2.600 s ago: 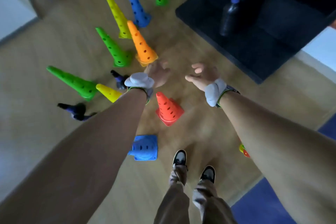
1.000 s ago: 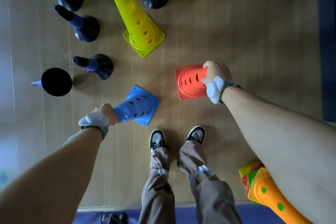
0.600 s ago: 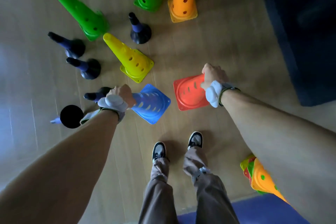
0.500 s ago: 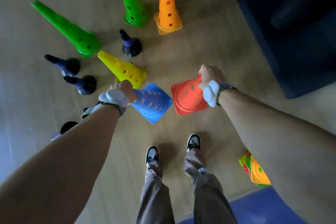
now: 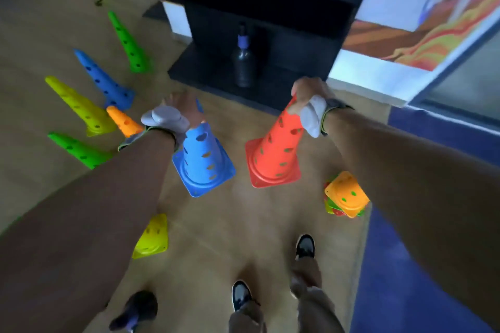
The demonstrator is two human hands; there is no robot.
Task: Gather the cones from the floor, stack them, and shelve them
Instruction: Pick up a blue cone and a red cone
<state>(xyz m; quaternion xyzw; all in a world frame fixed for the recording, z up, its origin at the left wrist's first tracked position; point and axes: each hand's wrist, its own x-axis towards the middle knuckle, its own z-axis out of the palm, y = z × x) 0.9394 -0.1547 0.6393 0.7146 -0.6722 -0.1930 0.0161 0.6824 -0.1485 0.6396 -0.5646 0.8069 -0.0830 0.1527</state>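
Wood floor (image 5: 216,224) ran up to a black shelf unit (image 5: 270,8), with a dark bottle (image 5: 243,65) on its low ledge. We noted the person's left hand (image 5: 181,108), fingers wrapped round the top of a short blue cone (image 5: 201,159), and the right hand (image 5: 305,92), fingers pinching the tip of a short red cone (image 5: 273,159). Both cones hung base-down, clear of the floor, near each other but apart. We judged they were held by the tips so the open bases could drop over another cone. A mixed stack (image 5: 347,194), orange on top, stood beside a blue mat (image 5: 405,292), the likely destination. A short yellow cone (image 5: 153,238) and several tall cones (image 5: 105,81) stood ungathered on the left. Shelving looked far off.
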